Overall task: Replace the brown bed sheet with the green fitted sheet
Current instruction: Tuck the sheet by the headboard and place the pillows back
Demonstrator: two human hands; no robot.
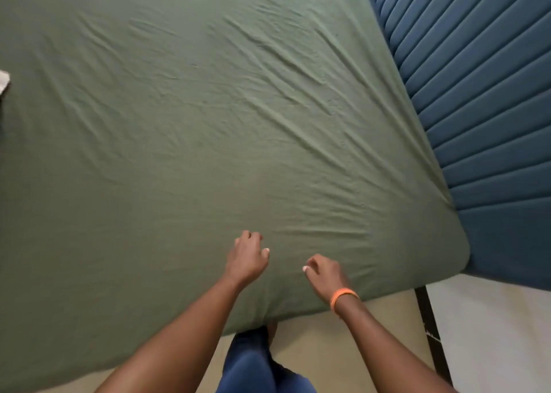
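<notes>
The green fitted sheet (193, 124) is being seen stretched over the mattress, wrinkled toward the 2 o'clock corner beside the blue headboard (483, 94). The left hand (247, 258) and the right hand (325, 276) with its orange wristband (343, 295) are being held at 6 o'clock over the sheet's near edge, fingers loosely curled and nothing being grasped; contact with the fabric cannot be told.

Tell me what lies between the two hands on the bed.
Head view: only wrinkled green fitted sheet shows between the left hand and right hand; nothing else.
</notes>
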